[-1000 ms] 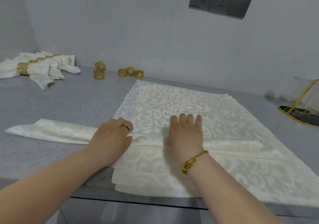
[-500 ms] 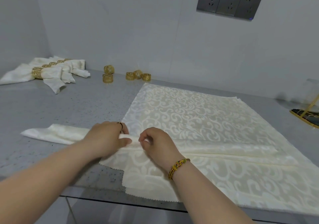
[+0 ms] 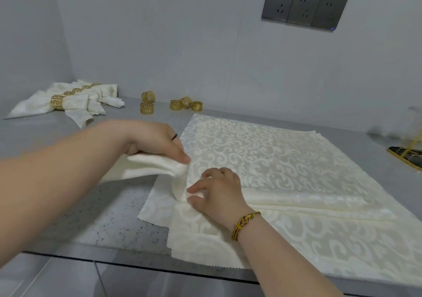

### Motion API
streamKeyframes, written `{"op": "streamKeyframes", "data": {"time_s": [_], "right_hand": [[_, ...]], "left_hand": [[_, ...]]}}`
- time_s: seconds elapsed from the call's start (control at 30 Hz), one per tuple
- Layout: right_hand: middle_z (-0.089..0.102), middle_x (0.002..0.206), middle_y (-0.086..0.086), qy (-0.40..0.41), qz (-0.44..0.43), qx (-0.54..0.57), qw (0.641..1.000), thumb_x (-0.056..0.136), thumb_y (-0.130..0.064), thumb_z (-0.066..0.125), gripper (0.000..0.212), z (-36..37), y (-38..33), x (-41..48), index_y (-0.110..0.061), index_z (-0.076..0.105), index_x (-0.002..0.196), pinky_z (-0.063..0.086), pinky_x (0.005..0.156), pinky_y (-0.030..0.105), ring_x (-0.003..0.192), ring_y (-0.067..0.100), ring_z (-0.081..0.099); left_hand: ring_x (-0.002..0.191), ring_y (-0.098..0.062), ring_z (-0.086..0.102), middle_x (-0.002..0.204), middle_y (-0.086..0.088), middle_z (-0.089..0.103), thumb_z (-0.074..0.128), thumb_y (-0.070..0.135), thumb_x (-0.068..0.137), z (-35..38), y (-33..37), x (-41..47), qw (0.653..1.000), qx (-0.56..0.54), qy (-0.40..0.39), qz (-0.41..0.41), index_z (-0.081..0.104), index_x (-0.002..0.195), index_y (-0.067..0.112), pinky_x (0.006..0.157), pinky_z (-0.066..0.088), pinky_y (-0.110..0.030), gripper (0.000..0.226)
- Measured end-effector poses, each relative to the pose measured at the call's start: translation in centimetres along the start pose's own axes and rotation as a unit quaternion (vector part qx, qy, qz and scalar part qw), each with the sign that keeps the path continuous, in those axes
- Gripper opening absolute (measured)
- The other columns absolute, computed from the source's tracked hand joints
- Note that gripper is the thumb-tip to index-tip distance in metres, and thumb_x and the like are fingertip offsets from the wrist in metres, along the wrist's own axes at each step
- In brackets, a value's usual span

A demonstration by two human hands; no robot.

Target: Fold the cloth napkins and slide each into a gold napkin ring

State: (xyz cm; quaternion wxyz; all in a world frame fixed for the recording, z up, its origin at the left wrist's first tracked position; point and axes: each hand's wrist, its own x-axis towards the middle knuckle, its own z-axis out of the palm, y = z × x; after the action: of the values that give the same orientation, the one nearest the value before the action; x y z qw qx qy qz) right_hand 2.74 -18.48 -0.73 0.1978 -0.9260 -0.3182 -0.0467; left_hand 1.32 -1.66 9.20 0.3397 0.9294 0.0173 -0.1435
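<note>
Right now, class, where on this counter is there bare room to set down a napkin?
Bare counter: front-left, bordered by the flat napkin stack and the near edge; also between the ringed napkins and the left hand. Crowded: around the loose rings.

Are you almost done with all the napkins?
Not yet. Several cream cloth napkins in gold rings lie finished at the far left. Left hand and right hand hold one folded cream napkin strip, not yet ringed. Five loose gold napkin rings and a stack of flat cream patterned napkins wait.
</note>
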Motion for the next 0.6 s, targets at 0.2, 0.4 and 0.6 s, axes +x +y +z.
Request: {"op": "streamKeyframes", "data": {"time_s": [0.2,0.4,0.6], "right_hand": [[0.056,0.116,0.000,-0.047,-0.017,0.153,0.987,0.078,-0.033,0.054,0.038,-0.3,0.7,-1.4,-0.021,0.060,0.114,0.033,0.098,0.024,0.112,0.016,0.046],[0.061,0.116,-0.005,0.061,0.075,0.099,0.990,0.090,-0.010,0.047,0.023,-3.9,5.7,-4.6,-0.014,0.065,0.103,0.004,0.100,0.005,0.113,0.006,0.049],[0.054,0.128,-0.007,0.013,0.125,0.215,0.968,0.086,-0.004,0.054,0.024,-3.7,7.7,-5.7,-0.018,0.067,0.101,0.023,0.103,0.009,0.126,0.000,0.037]], "left_hand": [[0.055,-0.007,0.054,0.054,0.009,0.059,0.068,0.030,0.080,4.8,2.5,2.6,0.998,-0.065,-0.015,0.016,0.060,0.058,0.017,0.056,0.044,-0.018,0.027],[0.043,-0.005,0.039,0.044,0.009,0.040,0.057,0.046,0.083,6.8,1.5,3.6,0.992,-0.121,-0.002,0.020,0.040,0.051,0.019,0.057,0.035,-0.016,0.045],[0.089,-0.004,0.060,0.095,0.011,0.068,0.018,0.061,0.086,7.4,3.1,2.6,0.992,-0.034,-0.114,0.029,0.069,0.091,0.029,0.083,0.042,-0.015,0.062]]}}
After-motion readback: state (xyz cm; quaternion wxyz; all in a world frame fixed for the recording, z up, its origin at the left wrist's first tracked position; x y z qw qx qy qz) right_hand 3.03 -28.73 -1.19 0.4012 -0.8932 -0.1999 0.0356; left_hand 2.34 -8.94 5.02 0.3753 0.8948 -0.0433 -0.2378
